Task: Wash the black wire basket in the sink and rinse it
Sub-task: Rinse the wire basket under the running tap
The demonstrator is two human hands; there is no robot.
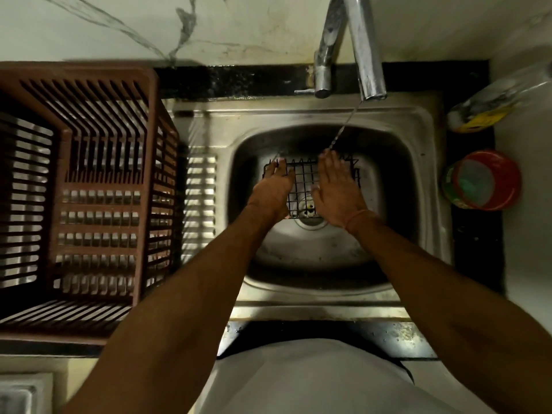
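A black wire basket (303, 182) sits inside the steel sink (418, 138), over the drain. My left hand (273, 189) grips its left side, fingers curled over the rim. My right hand (336, 186) lies flat on its right part, fingers straight and together, covering that side. A thin stream of water (346, 124) falls from the tap (366, 55) onto my right fingertips.
A brown slatted plastic crate (89, 180) stands on the counter left of the sink. To the right stand a red round tub (484, 180) and a yellow-and-clear bottle (484, 112) lying down. A marble wall rises behind the tap.
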